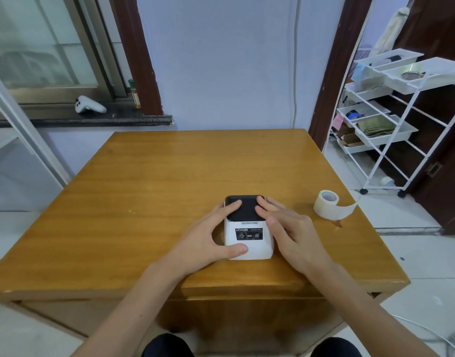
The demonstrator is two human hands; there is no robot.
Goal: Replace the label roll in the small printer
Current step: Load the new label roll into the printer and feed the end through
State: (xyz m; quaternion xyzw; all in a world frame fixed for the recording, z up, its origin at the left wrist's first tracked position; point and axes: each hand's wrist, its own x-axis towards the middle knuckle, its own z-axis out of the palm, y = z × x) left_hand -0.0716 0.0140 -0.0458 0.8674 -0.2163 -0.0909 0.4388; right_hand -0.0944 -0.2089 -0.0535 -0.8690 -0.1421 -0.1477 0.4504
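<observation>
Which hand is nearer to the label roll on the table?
The right hand. It rests on the printer's right side, the side facing the label roll, without touching the roll. The left hand grips the printer's left side, farther away.

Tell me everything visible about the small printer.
The printer is a small boxy unit, seemingly plastic: white body, closed black lid at the far end, dark control strip with a power symbol. It lies flat on the wooden table. The left hand grips its left side; the right hand rests fingers on the lid.
</observation>
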